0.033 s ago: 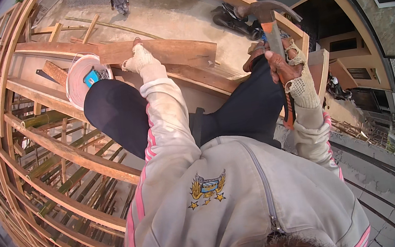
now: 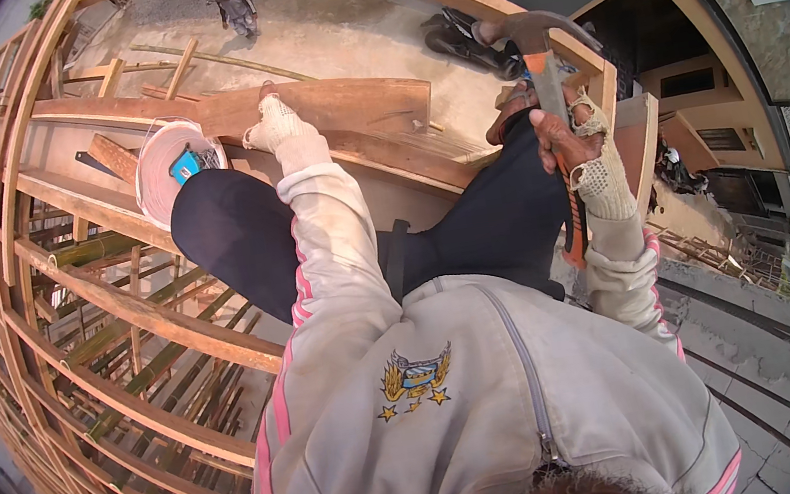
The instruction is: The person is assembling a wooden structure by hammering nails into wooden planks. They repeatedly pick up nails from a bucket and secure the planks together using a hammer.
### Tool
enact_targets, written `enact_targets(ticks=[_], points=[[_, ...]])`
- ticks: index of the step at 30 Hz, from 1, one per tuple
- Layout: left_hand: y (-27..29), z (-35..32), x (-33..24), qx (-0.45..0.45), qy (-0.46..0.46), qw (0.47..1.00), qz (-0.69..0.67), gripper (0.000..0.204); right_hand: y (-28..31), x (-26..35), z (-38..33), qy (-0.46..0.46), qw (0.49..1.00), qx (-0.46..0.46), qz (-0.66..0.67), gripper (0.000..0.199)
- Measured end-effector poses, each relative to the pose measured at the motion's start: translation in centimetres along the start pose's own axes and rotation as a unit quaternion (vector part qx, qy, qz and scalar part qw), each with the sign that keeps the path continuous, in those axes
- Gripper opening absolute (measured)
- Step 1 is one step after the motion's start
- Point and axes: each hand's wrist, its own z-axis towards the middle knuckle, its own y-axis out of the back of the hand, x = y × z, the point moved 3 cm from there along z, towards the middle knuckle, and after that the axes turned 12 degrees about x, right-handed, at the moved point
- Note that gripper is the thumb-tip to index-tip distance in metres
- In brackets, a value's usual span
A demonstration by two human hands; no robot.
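Observation:
My left hand (image 2: 279, 127), in a knitted fingerless glove, grips the lower edge of a short wooden board (image 2: 355, 103), its thumb over the top face. The board lies across the timber form in front of my knees. In my right hand (image 2: 577, 138), gloved alike, is a claw hammer (image 2: 545, 74); the fingers wrap round its black and orange handle. The hammer is raised upright beside my right knee, its head up and apart from the board.
A pale bucket (image 2: 149, 185) with a blue object (image 2: 189, 163) inside stands by my left knee. Timber framing (image 2: 149, 292) with bamboo poles fills the left. Beyond the form, at lower ground, are a person (image 2: 236, 12) and a motorcycle (image 2: 467, 40).
The hammer has dipped slightly in my right hand. My left hand and the board have shifted a little; the grips are unchanged.

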Motion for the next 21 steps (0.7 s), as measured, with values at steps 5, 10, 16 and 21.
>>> enact_targets(ticks=[5,10,16,21], points=[[-4.2,-2.2,-2.2,0.245,0.053,0.959,-0.136,0.071,1.1,-5.2,-0.5,0.063,0.98,0.008,0.188,0.03],[-7.0,-4.6,-0.1,0.34,0.133,0.921,-0.137,0.068,0.2,-5.1,-0.9,0.042,0.985,0.013,0.166,0.048],[-9.2,-6.4,3.1,0.418,0.187,0.879,-0.135,0.072,-2.0,-3.2,-0.8,0.047,0.982,0.056,0.176,0.046],[-9.8,-9.2,4.4,0.429,0.209,0.873,-0.1,0.074,-2.9,-2.8,-1.2,0.036,0.984,0.046,0.166,0.057]])
